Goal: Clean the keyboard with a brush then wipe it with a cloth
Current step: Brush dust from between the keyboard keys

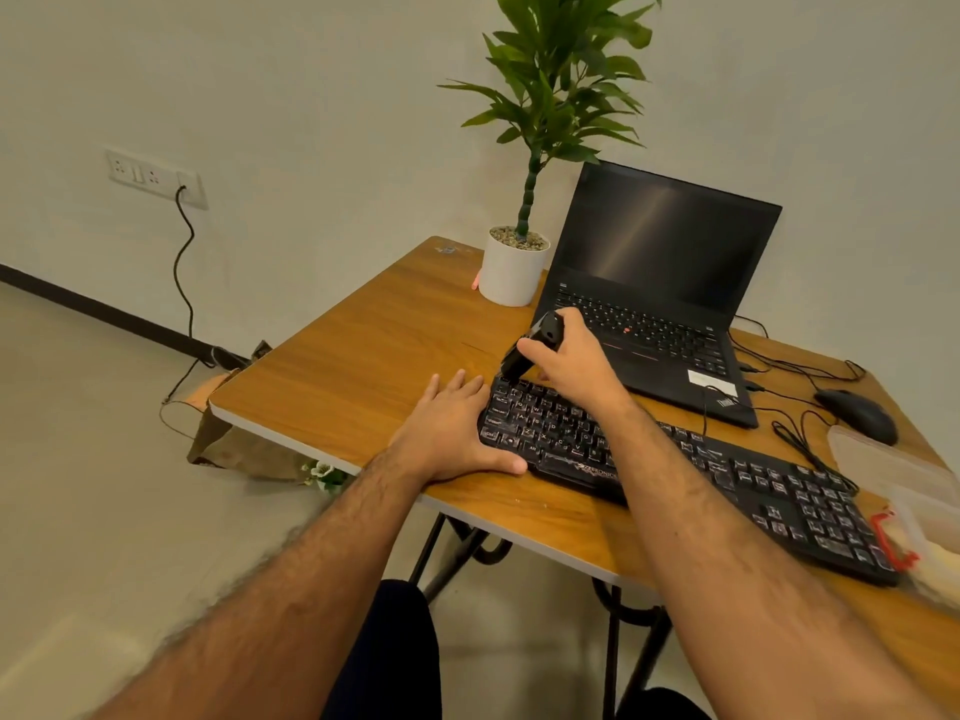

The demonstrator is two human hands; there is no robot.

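A black wired keyboard (pixel 727 475) lies diagonally on the wooden table (pixel 363 366). My right hand (pixel 571 361) grips a black brush (pixel 530 350), whose bristle end touches the keyboard's far left corner. My left hand (pixel 452 428) rests flat on the table against the keyboard's left end, thumb along its front edge, holding nothing. A folded pale cloth (pixel 893 470) lies at the right edge, beyond the keyboard's right end.
An open black laptop (pixel 660 283) stands behind the keyboard, with a white potted plant (pixel 511 272) to its left. A black mouse (pixel 857 415) and loose cables lie at the right. A red clip (pixel 891 543) sits by the keyboard's right end. The table's near edge runs close under my forearms.
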